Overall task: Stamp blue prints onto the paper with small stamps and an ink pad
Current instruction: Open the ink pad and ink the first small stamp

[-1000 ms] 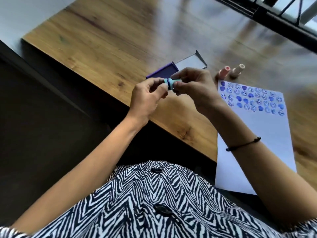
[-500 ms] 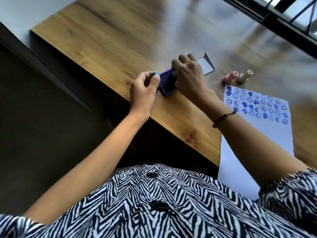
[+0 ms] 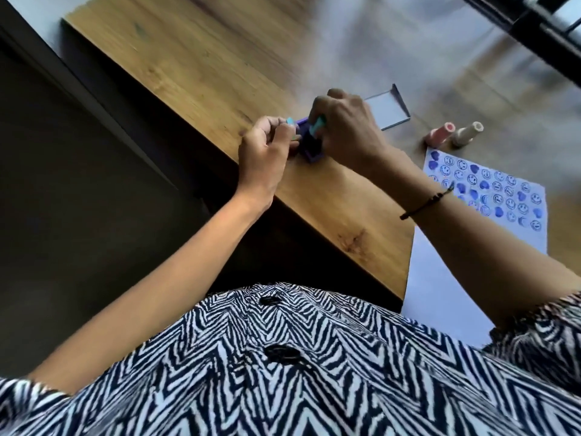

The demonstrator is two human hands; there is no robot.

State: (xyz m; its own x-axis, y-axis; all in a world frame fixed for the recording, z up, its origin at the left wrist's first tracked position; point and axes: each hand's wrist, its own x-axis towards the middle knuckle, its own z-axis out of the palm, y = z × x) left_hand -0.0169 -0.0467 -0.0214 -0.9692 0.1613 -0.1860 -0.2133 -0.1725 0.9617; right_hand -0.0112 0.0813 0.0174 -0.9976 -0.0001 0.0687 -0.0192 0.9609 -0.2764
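My right hand (image 3: 345, 127) grips a small teal stamp (image 3: 317, 125) and holds it down on the purple ink pad (image 3: 309, 149) near the table's front edge. My left hand (image 3: 267, 146) sits just left of the pad, pinching the stamp's teal cap (image 3: 290, 122) between its fingertips. The white paper (image 3: 490, 215) lies to the right under my right forearm. Rows of blue smiley and heart prints cover its far part.
The ink pad's open lid (image 3: 388, 110) lies behind my right hand. A pink stamp (image 3: 438, 133) and a beige stamp (image 3: 467, 133) lie side by side just beyond the paper. The wooden table (image 3: 220, 58) ends at an edge close to my body.
Both hands separated the teal cap from the stamp. My right hand carried the stamp forward and down onto the ink pad, while my left hand kept the cap.
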